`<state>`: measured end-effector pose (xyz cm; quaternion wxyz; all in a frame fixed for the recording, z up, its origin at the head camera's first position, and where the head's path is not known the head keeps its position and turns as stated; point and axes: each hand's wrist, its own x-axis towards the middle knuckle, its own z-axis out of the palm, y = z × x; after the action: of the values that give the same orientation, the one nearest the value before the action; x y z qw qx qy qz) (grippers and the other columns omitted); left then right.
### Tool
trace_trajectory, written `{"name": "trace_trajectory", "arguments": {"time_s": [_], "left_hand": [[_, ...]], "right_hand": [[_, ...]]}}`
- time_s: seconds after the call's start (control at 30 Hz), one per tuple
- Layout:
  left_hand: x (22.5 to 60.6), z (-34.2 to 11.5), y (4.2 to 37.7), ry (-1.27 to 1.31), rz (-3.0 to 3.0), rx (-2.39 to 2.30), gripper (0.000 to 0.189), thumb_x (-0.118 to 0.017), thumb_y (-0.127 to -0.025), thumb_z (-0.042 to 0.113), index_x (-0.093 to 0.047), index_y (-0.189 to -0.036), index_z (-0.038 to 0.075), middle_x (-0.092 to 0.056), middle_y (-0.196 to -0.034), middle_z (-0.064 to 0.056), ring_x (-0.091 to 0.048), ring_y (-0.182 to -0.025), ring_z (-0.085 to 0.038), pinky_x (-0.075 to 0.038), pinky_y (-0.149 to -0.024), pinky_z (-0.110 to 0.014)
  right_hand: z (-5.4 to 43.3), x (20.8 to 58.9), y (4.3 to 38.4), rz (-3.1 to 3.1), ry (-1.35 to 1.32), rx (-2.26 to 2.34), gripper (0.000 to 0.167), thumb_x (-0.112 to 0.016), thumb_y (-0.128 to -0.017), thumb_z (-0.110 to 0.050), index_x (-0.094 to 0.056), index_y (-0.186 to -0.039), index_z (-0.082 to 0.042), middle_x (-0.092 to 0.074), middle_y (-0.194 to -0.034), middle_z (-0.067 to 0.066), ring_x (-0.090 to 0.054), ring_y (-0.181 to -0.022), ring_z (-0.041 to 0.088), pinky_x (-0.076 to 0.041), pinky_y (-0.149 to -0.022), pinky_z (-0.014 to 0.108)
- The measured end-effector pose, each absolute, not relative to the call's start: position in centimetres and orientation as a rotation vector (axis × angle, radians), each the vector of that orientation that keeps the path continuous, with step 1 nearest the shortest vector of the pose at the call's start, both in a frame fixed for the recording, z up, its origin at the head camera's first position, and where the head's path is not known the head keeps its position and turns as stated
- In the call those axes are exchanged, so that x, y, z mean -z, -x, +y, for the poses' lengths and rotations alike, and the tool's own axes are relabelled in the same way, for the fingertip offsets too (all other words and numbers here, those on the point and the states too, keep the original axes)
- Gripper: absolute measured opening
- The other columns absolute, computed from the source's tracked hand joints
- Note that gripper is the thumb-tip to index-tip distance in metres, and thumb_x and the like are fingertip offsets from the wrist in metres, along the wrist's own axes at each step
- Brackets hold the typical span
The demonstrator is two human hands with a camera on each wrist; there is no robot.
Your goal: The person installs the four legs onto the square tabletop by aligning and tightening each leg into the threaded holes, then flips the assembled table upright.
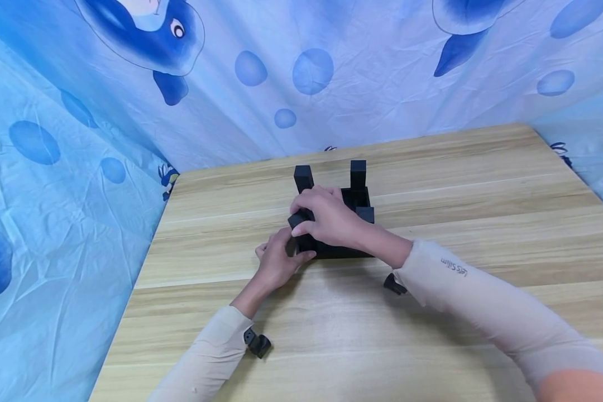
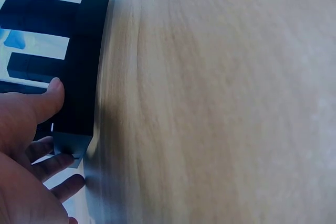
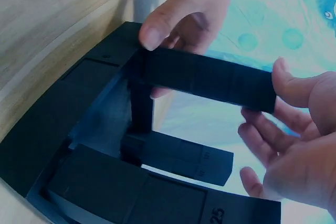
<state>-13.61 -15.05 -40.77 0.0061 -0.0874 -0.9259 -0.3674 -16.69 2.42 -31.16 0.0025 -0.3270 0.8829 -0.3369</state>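
Note:
A black frame (image 1: pixel 344 252) with upright block-like posts lies on the table. My right hand (image 1: pixel 326 218) grips the top of the near left post (image 3: pixel 210 80), thumb on one side and fingers on the other. My left hand (image 1: pixel 276 261) holds the frame's near left corner, low by the foot of that post, its thumb on the front face in the left wrist view. The far left post (image 1: pixel 304 178), far right post (image 1: pixel 358 176) and near right post (image 1: pixel 365 214) stand untouched. Part of the frame is hidden behind my right hand.
The frame stands on a wood-grain table (image 1: pixel 462 195). Behind and to the left hangs a blue curtain (image 1: pixel 211 111) with cartoon prints. Small black wrist devices (image 1: pixel 258 343) show at both cuffs.

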Motion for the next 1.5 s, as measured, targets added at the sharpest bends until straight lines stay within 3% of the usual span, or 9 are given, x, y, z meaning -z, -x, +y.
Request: {"name": "trace_trajectory", "arguments": {"time_s": [0.23,0.4,0.57,0.7,0.8,1.0,1.1,1.3,1.5], "left_hand": [[40.7,-15.0,13.6,0.265,-2.915,1.116,0.050,-0.079,-0.080,0.037,-0.059,-0.124,0.024,-0.060,-0.125,0.005,-0.048,-0.116,-0.023,-0.015,-0.093,-0.051],[40.6,-15.0,13.6,0.257,-2.916,1.149,0.048,-0.079,-0.080,0.035,-0.059,-0.122,0.023,-0.060,-0.122,0.005,-0.047,-0.117,-0.024,-0.014,-0.093,-0.051],[40.6,-15.0,13.6,0.267,-2.904,1.160,0.049,-0.079,-0.079,0.035,-0.059,-0.123,0.028,-0.060,-0.125,0.008,-0.046,-0.117,-0.024,-0.015,-0.092,-0.050],[40.6,-14.9,13.6,0.264,-2.907,1.163,0.052,-0.080,-0.079,0.035,-0.058,-0.126,0.030,-0.058,-0.129,0.009,-0.046,-0.118,-0.023,-0.015,-0.091,-0.050],[40.7,-14.9,13.6,0.250,-2.918,1.161,0.054,-0.079,-0.079,0.036,-0.057,-0.127,0.027,-0.059,-0.128,0.008,-0.046,-0.117,-0.022,-0.015,-0.091,-0.049],[40.7,-14.9,13.6,0.237,-2.921,1.153,0.052,-0.079,-0.079,0.036,-0.058,-0.125,0.022,-0.059,-0.126,0.005,-0.047,-0.118,-0.023,-0.014,-0.093,-0.051],[40.7,-15.0,13.6,0.252,-2.910,1.159,0.048,-0.079,-0.080,0.035,-0.059,-0.121,0.022,-0.061,-0.122,0.005,-0.048,-0.116,-0.024,-0.014,-0.094,-0.052],[40.8,-15.0,13.7,0.277,-2.902,1.162,0.046,-0.079,-0.080,0.034,-0.059,-0.122,0.030,-0.059,-0.125,0.010,-0.046,-0.116,-0.023,-0.014,-0.092,-0.052],[40.7,-15.0,13.7,0.284,-2.892,1.135,0.051,-0.080,-0.079,0.035,-0.059,-0.125,0.030,-0.059,-0.128,0.008,-0.048,-0.114,-0.024,-0.017,-0.089,-0.050]], "right_hand": [[1.7,32.0,16.4,2.905,0.906,1.041,0.045,-0.078,-0.078,-0.045,-0.048,-0.081,-0.011,-0.047,-0.078,-0.001,-0.043,-0.078,0.019,-0.026,-0.082,0.043],[2.1,31.6,16.2,2.798,0.856,1.044,0.045,-0.074,-0.082,-0.045,-0.058,-0.109,-0.012,-0.056,-0.100,-0.001,-0.047,-0.099,0.018,-0.026,-0.091,0.047],[2.8,30.6,16.3,2.634,0.901,1.061,0.046,-0.069,-0.090,-0.023,-0.055,-0.133,-0.014,-0.056,-0.123,0.003,-0.046,-0.118,0.021,-0.021,-0.099,0.050],[2.9,30.5,16.3,2.635,0.934,1.070,0.033,-0.068,-0.090,-0.015,-0.063,-0.123,-0.014,-0.061,-0.122,0.000,-0.049,-0.115,0.020,-0.021,-0.099,0.049],[2.8,31.0,16.4,2.714,0.934,1.086,0.023,-0.072,-0.087,-0.023,-0.065,-0.106,-0.013,-0.063,-0.103,-0.003,-0.050,-0.100,0.018,-0.024,-0.094,0.047],[2.2,32.0,16.4,2.861,0.884,1.036,0.042,-0.074,-0.081,-0.045,-0.047,-0.086,-0.013,-0.048,-0.080,-0.002,-0.045,-0.080,0.017,-0.025,-0.084,0.043],[2.2,31.8,16.2,2.866,0.878,0.979,0.044,-0.073,-0.080,-0.049,-0.051,-0.094,-0.013,-0.052,-0.088,-0.001,-0.046,-0.086,0.017,-0.025,-0.085,0.043],[2.6,30.3,15.8,2.793,1.003,0.804,0.057,-0.072,-0.086,-0.033,-0.052,-0.137,-0.015,-0.054,-0.131,0.003,-0.046,-0.121,0.022,-0.024,-0.097,0.049],[3.0,29.5,16.2,2.776,1.113,0.802,0.035,-0.074,-0.084,-0.012,-0.067,-0.119,-0.013,-0.063,-0.122,-0.001,-0.050,-0.118,0.020,-0.024,-0.097,0.049]]}}
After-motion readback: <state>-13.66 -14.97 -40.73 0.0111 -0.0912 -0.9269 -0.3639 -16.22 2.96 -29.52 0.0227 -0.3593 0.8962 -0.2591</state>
